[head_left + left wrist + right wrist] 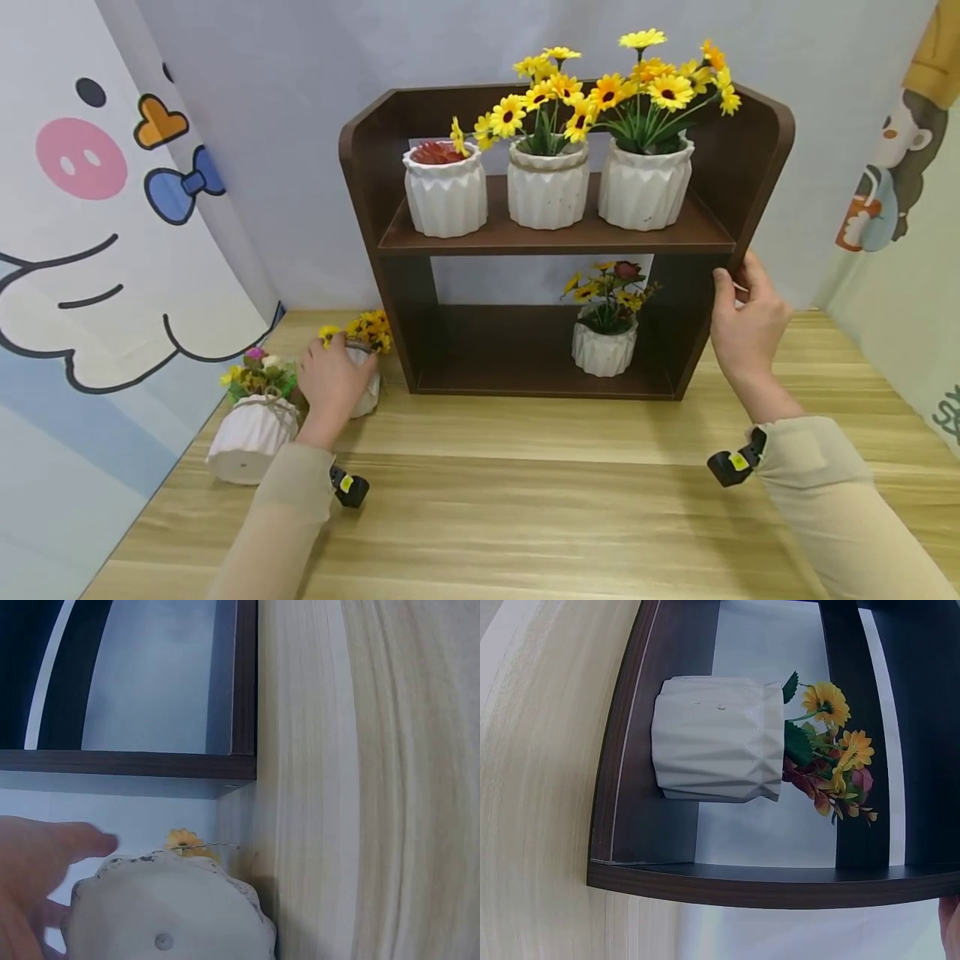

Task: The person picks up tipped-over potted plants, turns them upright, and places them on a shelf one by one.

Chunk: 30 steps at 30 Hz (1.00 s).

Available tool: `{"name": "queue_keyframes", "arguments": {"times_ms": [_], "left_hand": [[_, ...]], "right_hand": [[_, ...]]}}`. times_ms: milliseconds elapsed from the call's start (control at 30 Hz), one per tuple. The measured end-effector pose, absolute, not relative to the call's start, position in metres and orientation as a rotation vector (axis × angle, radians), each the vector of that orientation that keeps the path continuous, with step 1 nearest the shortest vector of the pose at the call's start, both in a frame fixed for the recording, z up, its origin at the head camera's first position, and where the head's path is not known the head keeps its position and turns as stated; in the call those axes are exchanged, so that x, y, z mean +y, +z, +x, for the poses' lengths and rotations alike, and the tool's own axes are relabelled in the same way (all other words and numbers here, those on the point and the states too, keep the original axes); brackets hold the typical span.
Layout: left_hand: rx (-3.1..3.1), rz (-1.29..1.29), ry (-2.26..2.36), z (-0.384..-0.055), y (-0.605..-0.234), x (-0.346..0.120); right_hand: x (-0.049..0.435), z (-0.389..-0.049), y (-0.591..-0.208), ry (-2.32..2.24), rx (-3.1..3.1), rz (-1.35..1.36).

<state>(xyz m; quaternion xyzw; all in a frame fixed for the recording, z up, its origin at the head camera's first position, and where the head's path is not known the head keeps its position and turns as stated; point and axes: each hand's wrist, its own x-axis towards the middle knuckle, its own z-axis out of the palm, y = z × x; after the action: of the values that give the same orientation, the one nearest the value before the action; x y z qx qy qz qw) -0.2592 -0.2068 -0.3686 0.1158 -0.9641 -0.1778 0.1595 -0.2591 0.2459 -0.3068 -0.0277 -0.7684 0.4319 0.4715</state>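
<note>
At the left, my left hand is over a white pot of yellow flowers, its thumb out straight; the fingers' far side is hidden. In the left wrist view that pot's base faces the camera, and the thumb shows a small gap from the rim. My right hand holds the right side panel of a dark brown two-tier shelf, thumb at the front edge. On the shelf's lower tier stands a white pot with yellow and dark red flowers.
On the upper tier stand a pot with a red succulent and two pots with yellow daisies. Another flower pot lies tipped at the far left, base forward. Walls border the wooden table at the back and sides.
</note>
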Motion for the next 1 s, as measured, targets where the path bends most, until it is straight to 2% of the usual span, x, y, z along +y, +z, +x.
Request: {"name": "queue_keyframes", "arguments": {"times_ms": [300,667,1000], "left_hand": [[-2.937,0.482,-0.525,-0.259,-0.370,-0.210],[-2.866,0.500,-0.573,-0.257,-0.372,-0.217],[-2.738,0.452,-0.674,-0.241,-0.377,-0.218]], "right_hand": [[0.245,-0.260,-0.311,1.048,-1.905,-0.080],[0.245,-0.261,-0.308,1.068,-1.889,-0.064],[0.247,-0.259,-0.307,1.066,-1.873,-0.048]]}}
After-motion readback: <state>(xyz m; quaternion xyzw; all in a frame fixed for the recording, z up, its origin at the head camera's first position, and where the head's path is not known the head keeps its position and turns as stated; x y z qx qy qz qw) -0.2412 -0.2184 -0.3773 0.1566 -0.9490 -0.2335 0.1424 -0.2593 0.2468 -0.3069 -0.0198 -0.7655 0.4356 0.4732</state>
